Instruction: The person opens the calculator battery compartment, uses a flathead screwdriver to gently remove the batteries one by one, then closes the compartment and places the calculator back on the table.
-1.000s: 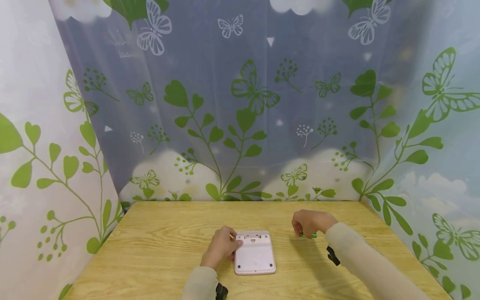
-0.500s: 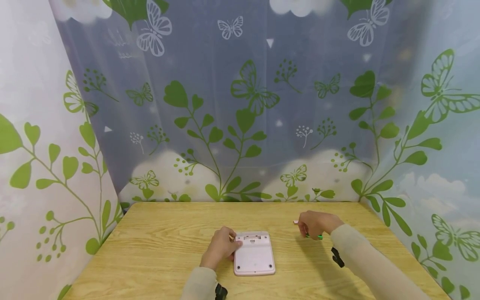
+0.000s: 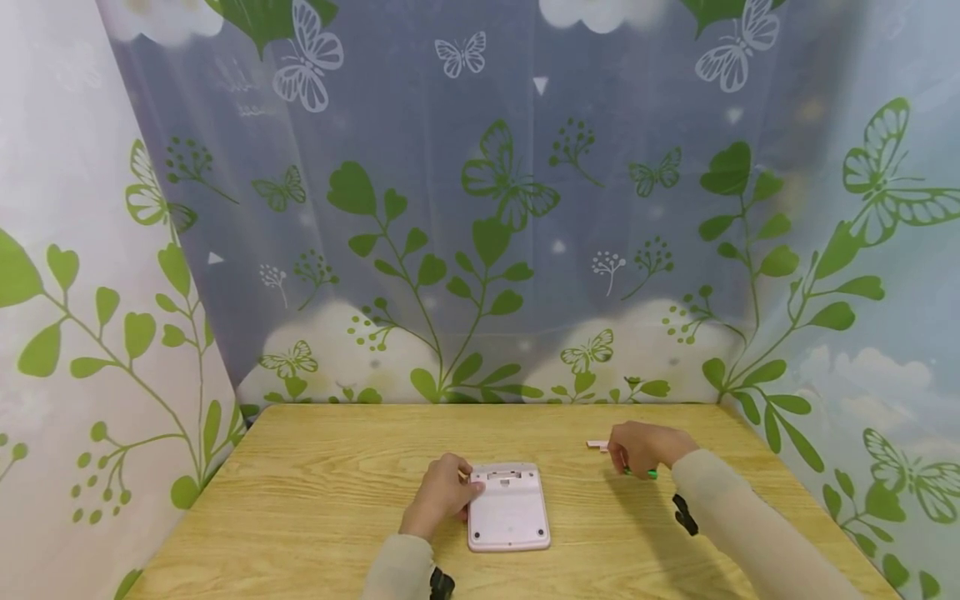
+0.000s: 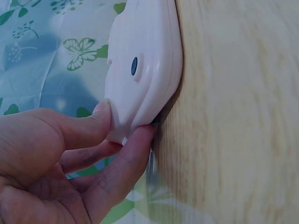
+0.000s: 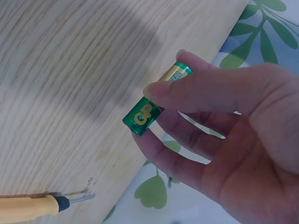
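Observation:
A pale pink calculator (image 3: 510, 512) lies back side up on the table, with an open battery slot (image 3: 504, 476) near its far edge. My left hand (image 3: 441, 496) pinches its far left corner. In the left wrist view the thumb lies on the back of the calculator (image 4: 145, 60), with fingers beneath the corner. To the right, over the table, my right hand (image 3: 648, 448) holds a green and gold battery (image 5: 141, 115) between thumb and fingers; only a bit of green shows in the head view.
Beside my right hand lies a small pale pink piece (image 3: 597, 445), partly hidden by the hand. A yellow-handled screwdriver (image 5: 30, 207) rests on the wooden table (image 3: 337, 467), with several tiny round things by its tip. Patterned curtains (image 3: 420, 208) stand behind and at both sides.
My right hand has moved right with the battery, uncovering the small pale pink piece on the table. My left hand and the calculator have stayed in place.

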The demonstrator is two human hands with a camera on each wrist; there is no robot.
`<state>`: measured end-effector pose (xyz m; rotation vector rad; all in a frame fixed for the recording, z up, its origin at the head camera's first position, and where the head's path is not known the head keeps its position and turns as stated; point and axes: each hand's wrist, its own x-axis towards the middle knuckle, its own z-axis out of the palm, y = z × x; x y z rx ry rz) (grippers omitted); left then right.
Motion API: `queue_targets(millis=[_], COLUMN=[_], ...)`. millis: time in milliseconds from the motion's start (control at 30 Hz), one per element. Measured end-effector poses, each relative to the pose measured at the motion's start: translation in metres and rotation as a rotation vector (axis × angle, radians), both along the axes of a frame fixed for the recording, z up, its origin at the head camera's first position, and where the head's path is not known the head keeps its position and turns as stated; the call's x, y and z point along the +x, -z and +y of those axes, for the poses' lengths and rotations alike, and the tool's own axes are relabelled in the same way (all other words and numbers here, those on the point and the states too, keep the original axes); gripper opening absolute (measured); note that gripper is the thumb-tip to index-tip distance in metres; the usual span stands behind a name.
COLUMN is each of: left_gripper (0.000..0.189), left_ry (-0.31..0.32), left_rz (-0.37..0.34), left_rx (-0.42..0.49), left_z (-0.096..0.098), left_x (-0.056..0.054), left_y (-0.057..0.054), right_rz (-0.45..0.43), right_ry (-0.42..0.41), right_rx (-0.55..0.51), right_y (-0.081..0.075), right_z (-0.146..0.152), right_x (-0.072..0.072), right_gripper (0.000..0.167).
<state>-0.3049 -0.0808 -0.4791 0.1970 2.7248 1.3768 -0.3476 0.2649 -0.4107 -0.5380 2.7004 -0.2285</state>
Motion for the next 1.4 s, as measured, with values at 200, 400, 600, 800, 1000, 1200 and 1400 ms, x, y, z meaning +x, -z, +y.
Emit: queue_targets(millis=[200, 400, 600, 800, 1000, 1200, 1400], left_gripper=[0.030, 0.029, 0.029, 0.028, 0.029, 0.028, 0.028], left_ry=[-0.003, -0.005, -0.008, -0.007, -0.010, -0.013, -0.017], left_rz=[-0.003, -0.004, -0.008, -0.004, 0.009, 0.002, 0.003], left_rx=[0.001, 0.010, 0.001, 0.001, -0.004, -0.008, -0.013], left_z=[0.000, 0.001, 0.002, 0.002, 0.001, 0.002, 0.002], left_x=[0.000, 0.001, 0.001, 0.002, 0.001, 0.000, 0.000], left_y=[0.000, 0.000, 0.000, -0.002, -0.001, 0.000, 0.002], right_rz=[-0.002, 0.006, 0.008, 0.019, 0.019, 0.032, 0.050], right_ry=[0.018, 0.031, 0.042, 0.041, 0.047, 0.057, 0.056], right_rx=[0.003, 0.012, 0.010, 0.002, -0.007, 0.020, 0.015], right_y=[0.002, 0.002, 0.002, 0.002, 0.002, 0.003, 0.007], right_z=[0.010, 0.017, 0.024, 0.033, 0.039, 0.043, 0.046], right_x=[-0.001, 0.000, 0.001, 0.000, 0.001, 0.003, 0.004], right_gripper=[0.051, 0.052, 0.051, 0.052, 0.050, 0.051, 0.053])
